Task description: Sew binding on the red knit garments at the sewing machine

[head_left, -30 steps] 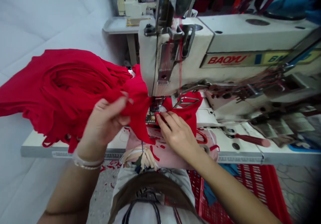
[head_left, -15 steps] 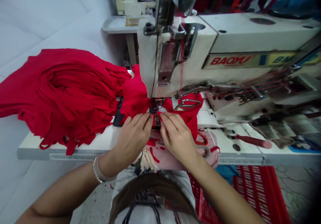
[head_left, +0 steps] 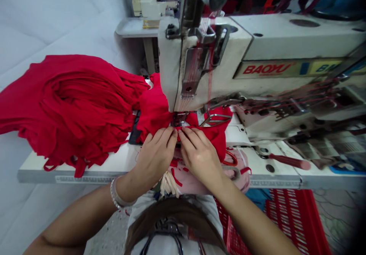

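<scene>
Red fabric lies under the head of a white sewing machine, around its presser foot. Just in front of the foot, my left hand grips the fabric's near edge, fingers bent and pressed together. Close beside it, my right hand pinches the same edge, the two sets of fingertips almost touching. The fingertips partly hide the cloth between them. More of the fabric spreads to the right, under a wire guide.
A big heap of red garment pieces covers the table's left side. A red-handled screwdriver and scissors with an orange-red handle lie to the right. Below the table stands a red plastic basket. A white wall sheet borders the left.
The red edge in front of the presser foot now lies together under my fingertips, where a gap showed before. My right fingers have shifted slightly left, toward my left hand.
</scene>
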Demonstrator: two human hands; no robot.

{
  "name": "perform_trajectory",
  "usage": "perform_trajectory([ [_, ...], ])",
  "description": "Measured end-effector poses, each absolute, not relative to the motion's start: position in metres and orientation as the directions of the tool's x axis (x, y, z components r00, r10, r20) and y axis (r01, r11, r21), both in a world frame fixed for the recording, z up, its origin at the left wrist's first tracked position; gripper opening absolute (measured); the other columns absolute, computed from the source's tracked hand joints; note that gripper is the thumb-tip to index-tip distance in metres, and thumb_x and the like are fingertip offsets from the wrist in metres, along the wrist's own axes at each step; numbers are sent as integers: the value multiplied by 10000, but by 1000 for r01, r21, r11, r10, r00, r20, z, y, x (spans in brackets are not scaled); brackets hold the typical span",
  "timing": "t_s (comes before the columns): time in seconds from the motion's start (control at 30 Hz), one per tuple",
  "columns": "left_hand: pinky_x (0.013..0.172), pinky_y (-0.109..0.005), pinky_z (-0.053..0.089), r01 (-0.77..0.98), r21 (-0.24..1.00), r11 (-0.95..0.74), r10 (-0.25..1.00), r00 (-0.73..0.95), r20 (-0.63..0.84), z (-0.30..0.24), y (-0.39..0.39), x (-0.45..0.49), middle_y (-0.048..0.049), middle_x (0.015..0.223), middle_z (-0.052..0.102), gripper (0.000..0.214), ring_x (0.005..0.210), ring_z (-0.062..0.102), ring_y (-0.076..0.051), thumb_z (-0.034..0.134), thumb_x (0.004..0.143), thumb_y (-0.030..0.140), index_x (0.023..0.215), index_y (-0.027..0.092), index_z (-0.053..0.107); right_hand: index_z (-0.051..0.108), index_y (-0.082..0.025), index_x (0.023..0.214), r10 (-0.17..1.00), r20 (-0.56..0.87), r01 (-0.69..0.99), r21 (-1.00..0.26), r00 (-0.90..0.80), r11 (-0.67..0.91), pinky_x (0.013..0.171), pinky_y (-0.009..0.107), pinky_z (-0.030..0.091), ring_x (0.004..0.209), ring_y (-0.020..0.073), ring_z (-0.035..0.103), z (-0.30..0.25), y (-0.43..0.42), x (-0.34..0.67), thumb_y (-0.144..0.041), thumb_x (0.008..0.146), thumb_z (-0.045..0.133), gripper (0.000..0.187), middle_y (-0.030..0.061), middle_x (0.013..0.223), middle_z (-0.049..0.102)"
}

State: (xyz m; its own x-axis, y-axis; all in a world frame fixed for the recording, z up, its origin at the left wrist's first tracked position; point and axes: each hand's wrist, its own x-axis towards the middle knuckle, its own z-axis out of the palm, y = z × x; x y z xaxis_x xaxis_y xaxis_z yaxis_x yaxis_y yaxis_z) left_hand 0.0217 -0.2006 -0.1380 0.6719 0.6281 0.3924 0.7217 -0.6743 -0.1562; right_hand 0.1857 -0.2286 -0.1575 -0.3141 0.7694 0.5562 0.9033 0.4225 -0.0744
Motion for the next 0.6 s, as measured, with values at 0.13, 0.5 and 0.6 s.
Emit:
perform_trajectory([
  [0.13,797,-355,458,716,-157,-680,634,682,364,-138,-199,21,-137,1279,624,379,1087,576,-246,399,963,136,1298,87,569,649,-50,1226,760,558,912,-14,-332,409,972,451,544,1144,292,561,-161,-229,186,-113,922,454,367,185,1243,640],
  [0.5,830,-378,498,723,-133,-678,648,674,355,-144,-193,22,-177,1323,586,397,1151,561,-269,363,947,93,1291,69,559,638,-34,1233,765,541,897,-43,-349,440,964,457,537,1144,293,573,-161,-220,189,-117,932,457,362,197,1235,647],
  [0.6,850,-390,512,703,-122,-701,625,687,370,-142,-191,22,-191,1282,602,350,1139,572,-285,365,936,73,1203,48,591,650,-33,1212,769,540,895,-62,-342,442,952,454,542,1124,290,583,-159,-215,188,-115,933,442,358,192,1221,655],
])
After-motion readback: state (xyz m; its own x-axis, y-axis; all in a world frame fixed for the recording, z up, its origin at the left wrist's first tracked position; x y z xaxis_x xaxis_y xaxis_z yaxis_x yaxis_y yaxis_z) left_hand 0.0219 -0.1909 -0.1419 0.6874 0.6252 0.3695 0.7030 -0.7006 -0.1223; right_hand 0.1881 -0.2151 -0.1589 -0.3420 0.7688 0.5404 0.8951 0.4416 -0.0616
